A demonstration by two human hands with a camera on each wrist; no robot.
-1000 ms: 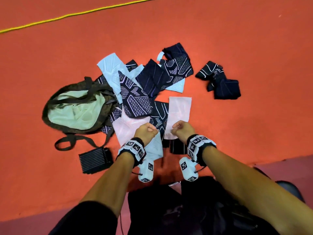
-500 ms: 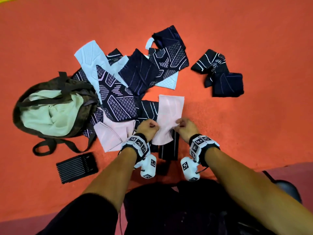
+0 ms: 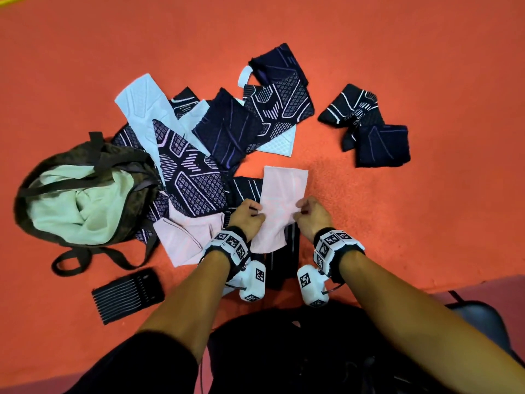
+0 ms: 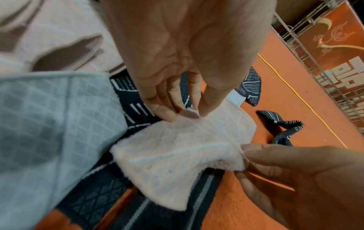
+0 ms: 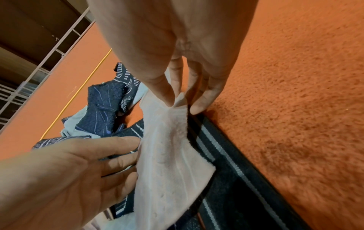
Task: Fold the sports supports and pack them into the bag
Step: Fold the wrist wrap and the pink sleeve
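A pale pink support (image 3: 279, 200) lies lengthwise on the red floor in front of me. My left hand (image 3: 250, 213) pinches its left edge and my right hand (image 3: 308, 211) pinches its right edge, near the middle. The left wrist view shows thumb and forefinger closed on the pink support (image 4: 177, 152); the right wrist view shows the same pinch on the pink support (image 5: 173, 140). An olive bag (image 3: 85, 200) with a light green lining stands open at the left. Several dark patterned supports (image 3: 193, 180) and light blue ones (image 3: 142, 100) are piled between bag and hands.
Two dark folded supports (image 3: 372, 129) lie apart at the right. A black ribbed strap (image 3: 127, 294) lies near the bag's handles. A second pink support (image 3: 187, 237) lies left of my left wrist. A dark striped band (image 5: 226, 155) runs under the held piece. My dark-clothed knees (image 3: 284, 351) are below.
Both hands slid up the pink support from its near end to its middle, still pinching its two edges. The view tilted down slightly.
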